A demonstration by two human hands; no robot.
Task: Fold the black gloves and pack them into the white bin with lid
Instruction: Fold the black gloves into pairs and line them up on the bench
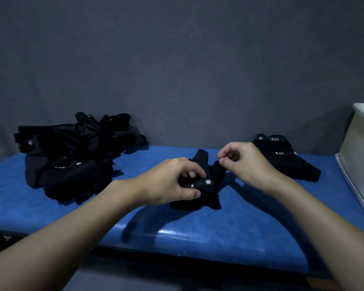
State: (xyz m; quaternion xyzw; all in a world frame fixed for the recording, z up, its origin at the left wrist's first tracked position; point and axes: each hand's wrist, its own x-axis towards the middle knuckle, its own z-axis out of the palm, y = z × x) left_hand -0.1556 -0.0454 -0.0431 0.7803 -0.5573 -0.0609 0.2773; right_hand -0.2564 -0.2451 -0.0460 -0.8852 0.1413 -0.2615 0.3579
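- The blue padded bench top (pixel 198 229) runs across the middle of the frame, and everything sits on it.
- A loose heap of unfolded black fabric gloves (pixel 72 156) lies at centre left, well apart from both hands.
- The white plastic bin (pixel 359 156) stands at the right edge, cut off by the frame, so its inside is hidden and I cannot tell what it holds. A flat white piece (pixel 353 185) under it is probably the lid.
- A folded stack of black gloves with white "5.11" straps (pixel 282 158) rests at centre right, between the hands and the bin, not yet packed.
- The black glove being folded (pixel 206 185) is in the centre. Its cuff is low and its finger end is raised toward the top of the frame, so its long axis runs away from the person.
- The left hand (pixel 168 181) grips the glove's strap end, with fingers curled over it and the thumb underneath.
- The right hand (pixel 246 162) is just to the right and above, and is the hand nearer the bin. Its thumb and forefinger appear to pinch the tip of the glove's raised right flap, with the other fingers curled. The fold probably brings that flap down toward the left hand.
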